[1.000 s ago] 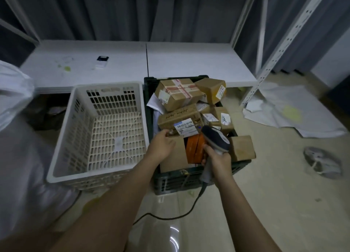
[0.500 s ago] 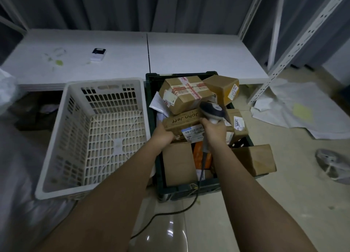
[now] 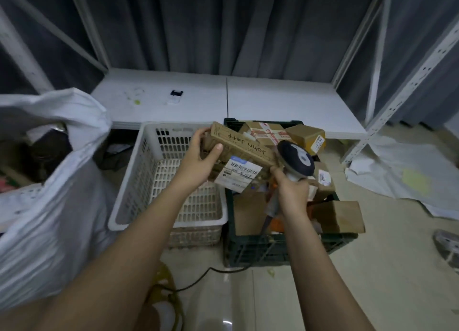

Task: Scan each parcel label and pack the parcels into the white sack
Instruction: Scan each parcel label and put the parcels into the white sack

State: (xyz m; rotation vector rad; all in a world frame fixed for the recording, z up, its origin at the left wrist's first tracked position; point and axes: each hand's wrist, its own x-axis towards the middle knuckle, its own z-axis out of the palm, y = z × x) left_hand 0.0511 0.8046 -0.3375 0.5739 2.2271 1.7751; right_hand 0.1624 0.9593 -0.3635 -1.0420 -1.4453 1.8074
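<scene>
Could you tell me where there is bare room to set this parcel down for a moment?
The white basket beside the dark crate shows bare floor inside. The white table behind both is mostly bare. The crate is crowded with parcels.

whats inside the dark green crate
The dark green crate holds brown cardboard parcels, one red-taped, plus something orange. Lower layers are hidden by the right hand and top boxes.

Two hands [image 3: 198, 163]; two crates [image 3: 139, 181] — one sack [image 3: 49, 219].
</scene>
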